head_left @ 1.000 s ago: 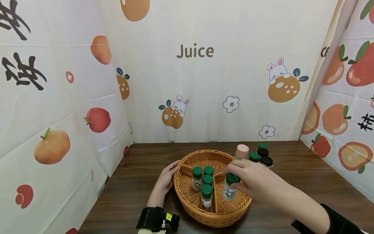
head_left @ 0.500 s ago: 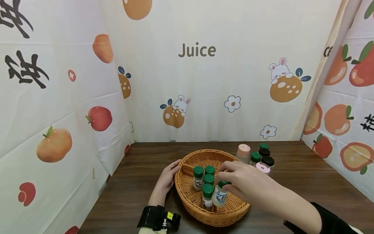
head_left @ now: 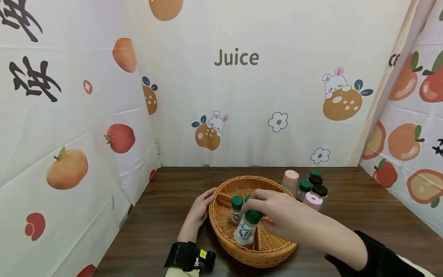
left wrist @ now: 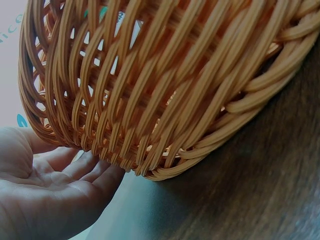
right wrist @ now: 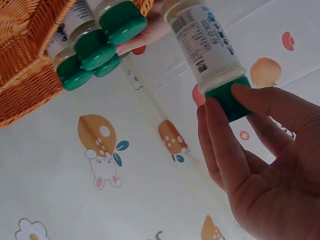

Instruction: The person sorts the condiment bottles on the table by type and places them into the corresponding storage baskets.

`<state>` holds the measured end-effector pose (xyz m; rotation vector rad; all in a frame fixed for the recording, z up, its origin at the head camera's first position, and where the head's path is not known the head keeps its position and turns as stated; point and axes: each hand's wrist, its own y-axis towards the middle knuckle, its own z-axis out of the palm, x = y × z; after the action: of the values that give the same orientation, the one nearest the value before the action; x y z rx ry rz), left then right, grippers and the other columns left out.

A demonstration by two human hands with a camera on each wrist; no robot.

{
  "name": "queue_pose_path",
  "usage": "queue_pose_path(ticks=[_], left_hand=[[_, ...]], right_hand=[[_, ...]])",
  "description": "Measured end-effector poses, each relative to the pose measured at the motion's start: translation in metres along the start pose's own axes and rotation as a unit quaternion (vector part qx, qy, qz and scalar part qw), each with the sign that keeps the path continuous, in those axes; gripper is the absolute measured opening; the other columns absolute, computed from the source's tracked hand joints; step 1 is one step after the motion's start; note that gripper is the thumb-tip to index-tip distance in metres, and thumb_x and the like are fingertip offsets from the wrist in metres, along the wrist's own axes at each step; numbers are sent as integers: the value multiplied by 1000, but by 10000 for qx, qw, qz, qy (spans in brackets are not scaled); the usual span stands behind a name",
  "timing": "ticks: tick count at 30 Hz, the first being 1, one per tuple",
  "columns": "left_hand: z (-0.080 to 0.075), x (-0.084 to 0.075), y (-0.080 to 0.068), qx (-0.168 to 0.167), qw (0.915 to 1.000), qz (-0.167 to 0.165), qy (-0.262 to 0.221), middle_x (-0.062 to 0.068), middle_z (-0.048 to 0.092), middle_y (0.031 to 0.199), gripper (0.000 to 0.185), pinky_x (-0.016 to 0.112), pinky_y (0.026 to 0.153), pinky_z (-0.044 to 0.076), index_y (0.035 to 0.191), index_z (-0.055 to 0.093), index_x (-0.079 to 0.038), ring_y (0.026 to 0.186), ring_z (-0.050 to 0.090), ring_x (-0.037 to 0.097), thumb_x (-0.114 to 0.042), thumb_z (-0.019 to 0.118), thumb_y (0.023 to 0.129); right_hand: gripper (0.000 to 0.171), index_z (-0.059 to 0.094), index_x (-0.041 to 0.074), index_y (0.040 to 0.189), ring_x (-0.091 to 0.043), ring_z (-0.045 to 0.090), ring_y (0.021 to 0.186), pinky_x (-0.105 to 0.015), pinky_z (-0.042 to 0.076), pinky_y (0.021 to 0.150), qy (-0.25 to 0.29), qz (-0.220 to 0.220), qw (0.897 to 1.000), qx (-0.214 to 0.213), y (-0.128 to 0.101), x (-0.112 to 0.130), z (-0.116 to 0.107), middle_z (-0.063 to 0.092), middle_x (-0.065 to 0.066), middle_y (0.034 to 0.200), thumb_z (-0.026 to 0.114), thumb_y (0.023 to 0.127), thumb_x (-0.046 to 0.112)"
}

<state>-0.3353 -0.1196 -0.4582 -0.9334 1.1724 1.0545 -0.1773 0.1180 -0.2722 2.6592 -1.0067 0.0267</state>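
My right hand [head_left: 282, 211] pinches the green cap of a clear seasoning bottle [head_left: 245, 232] between thumb and fingers. The bottle, with a white printed label [right wrist: 207, 42], tilts over the left compartment of a round wicker basket [head_left: 257, 261], close to the divider. Green-capped bottles [head_left: 236, 211] stand in that compartment, partly hidden behind the held bottle and hand; in the right wrist view several green caps [right wrist: 122, 22] show together. At the basket's left side rests my left hand [head_left: 198, 209], its loosely extended fingers [left wrist: 85, 167] touching the woven rim and the fingertips partly hidden.
Behind the basket at right stands a group of bottles: a peach-capped one [head_left: 290, 179], a pink-capped one [head_left: 313, 200], and others with green and black caps [head_left: 320, 190]. The brown tabletop [head_left: 180, 188] ends at printed fabric walls [head_left: 242, 115].
My right hand has carried the bottle leftward from the right compartment, across the divider, to the left compartment, tilting it. The pink-capped bottle has come into view. My left hand stays at the basket.
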Motion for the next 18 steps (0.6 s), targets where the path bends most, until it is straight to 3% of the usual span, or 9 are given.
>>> queue_pose_path(ticks=[4,9,12,18], left_hand=[[1,0,0,-22,10000,-18,-21,27,33,158,46,49,119,34,152,36,3,146,35,39,-9,38,108],[1,-1,0,-48,10000,-41,-26,27,33,158,46,50,120,33,152,36,3,146,34,40,-9,38,108],[1,-1,0,-58,9999,-75,-38,27,33,158,45,50,120,33,151,37,3,146,35,40,-9,38,108],[0,-1,1,-42,10000,-69,-38,26,34,157,45,47,119,35,151,38,3,146,36,39,-10,39,108]], right_hand=[[40,68,22,115,-3,62,84,-17,54,69,72,-46,10000,27,8,2,1,64,6,105,77,83,0],[35,68,19,117,3,54,70,-15,49,62,206,274,9989,320,23,0,3,63,5,99,78,85,11],[33,68,21,116,2,47,65,-15,45,60,48,367,9989,302,33,-3,4,63,7,95,78,85,17],[29,69,24,111,-1,48,67,-17,42,58,-410,407,9983,84,52,-10,11,65,10,93,78,86,33]])
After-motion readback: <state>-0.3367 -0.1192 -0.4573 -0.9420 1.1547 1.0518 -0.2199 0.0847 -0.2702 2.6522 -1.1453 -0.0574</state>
